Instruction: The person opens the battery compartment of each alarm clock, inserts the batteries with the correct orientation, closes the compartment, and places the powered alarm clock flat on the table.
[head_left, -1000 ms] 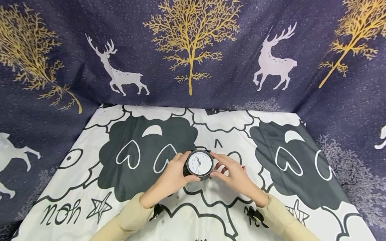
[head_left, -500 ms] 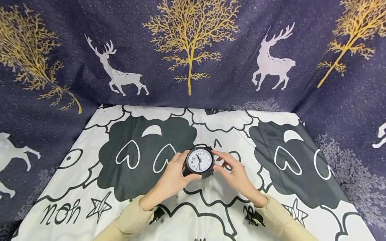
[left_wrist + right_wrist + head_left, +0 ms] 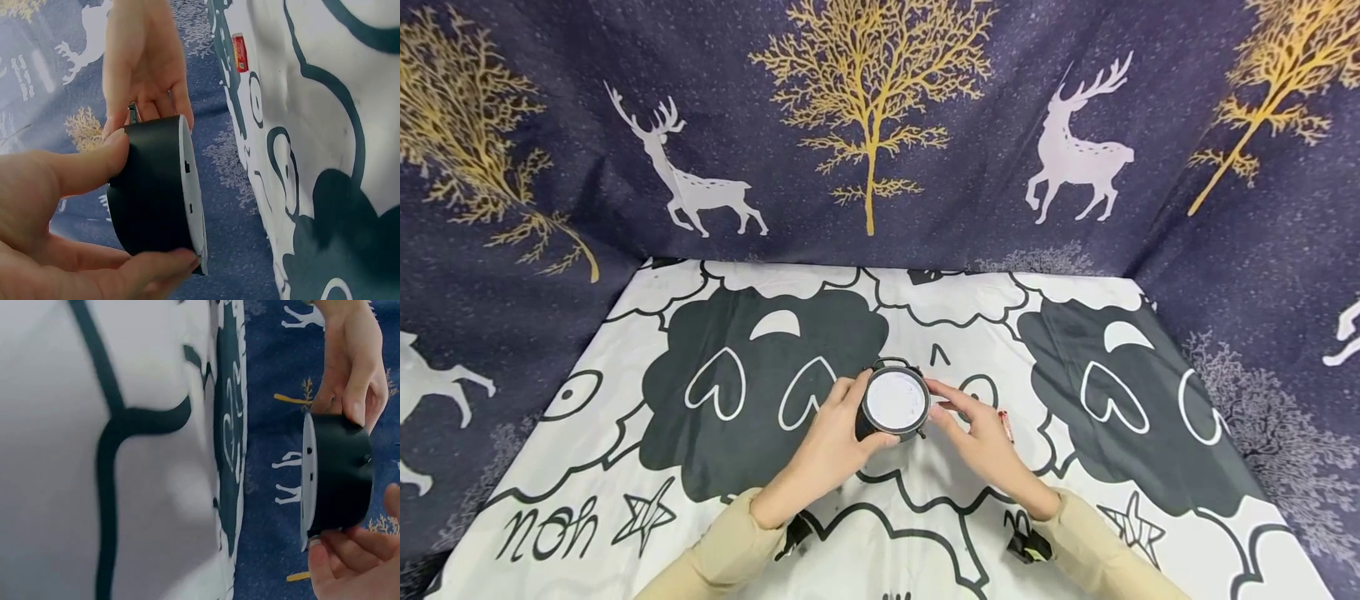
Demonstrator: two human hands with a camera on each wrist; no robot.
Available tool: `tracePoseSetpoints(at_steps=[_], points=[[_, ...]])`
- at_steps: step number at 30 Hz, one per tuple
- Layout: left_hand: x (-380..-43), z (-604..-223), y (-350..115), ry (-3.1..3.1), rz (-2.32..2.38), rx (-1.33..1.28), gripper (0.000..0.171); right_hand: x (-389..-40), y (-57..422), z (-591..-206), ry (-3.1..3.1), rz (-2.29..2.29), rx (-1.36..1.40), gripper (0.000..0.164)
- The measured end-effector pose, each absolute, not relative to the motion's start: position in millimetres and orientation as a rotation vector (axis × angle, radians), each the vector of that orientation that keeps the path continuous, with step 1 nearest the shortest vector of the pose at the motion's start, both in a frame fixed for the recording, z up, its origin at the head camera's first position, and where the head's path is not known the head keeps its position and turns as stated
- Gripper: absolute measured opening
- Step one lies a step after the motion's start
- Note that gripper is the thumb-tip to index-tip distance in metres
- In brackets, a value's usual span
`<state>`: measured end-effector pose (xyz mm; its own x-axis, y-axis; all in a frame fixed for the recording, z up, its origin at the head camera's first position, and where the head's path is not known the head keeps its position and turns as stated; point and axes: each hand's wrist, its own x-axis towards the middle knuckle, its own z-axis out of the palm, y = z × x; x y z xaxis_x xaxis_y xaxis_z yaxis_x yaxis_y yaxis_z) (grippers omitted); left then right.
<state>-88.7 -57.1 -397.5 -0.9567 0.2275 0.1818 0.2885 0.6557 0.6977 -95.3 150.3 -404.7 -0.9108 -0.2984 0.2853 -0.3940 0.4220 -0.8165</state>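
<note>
A round black alarm clock (image 3: pixel 897 400) with a top handle is held up over the patterned cloth, its face tilted upward. That face shows bright white, the numerals washed out. My left hand (image 3: pixel 831 433) grips its left side, with the thumb along the lower front rim. In the left wrist view the left thumb and fingers span the black case (image 3: pixel 153 187). My right hand (image 3: pixel 981 429) holds the clock's right edge with curled fingers, index finger near the upper right. The right wrist view shows the right fingertips (image 3: pixel 322 559) at the pale back panel's edge.
A small red item (image 3: pixel 1006 425) lies on the black-and-white cloth (image 3: pixel 940 525), partly behind the right hand; it shows more fully in the left wrist view. Dark objects (image 3: pixel 1028 540) show beside both cuffs. A blue curtain with deer and trees (image 3: pixel 820 200) stands behind and at the sides.
The clock has tilted slightly, and its face has turned from readable numerals and hands to bright white. My right thumb has slid a little higher along the clock's edge.
</note>
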Motion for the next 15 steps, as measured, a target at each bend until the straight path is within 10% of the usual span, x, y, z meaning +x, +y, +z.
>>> tracePoseSetpoints(at_steps=[15], points=[[-90.2, -399.8, -48.5, -2.460, -0.939, -0.799, 0.085, -107.0, 146.1, -418.3, -2.691, 2.080, 0.352, 0.049]])
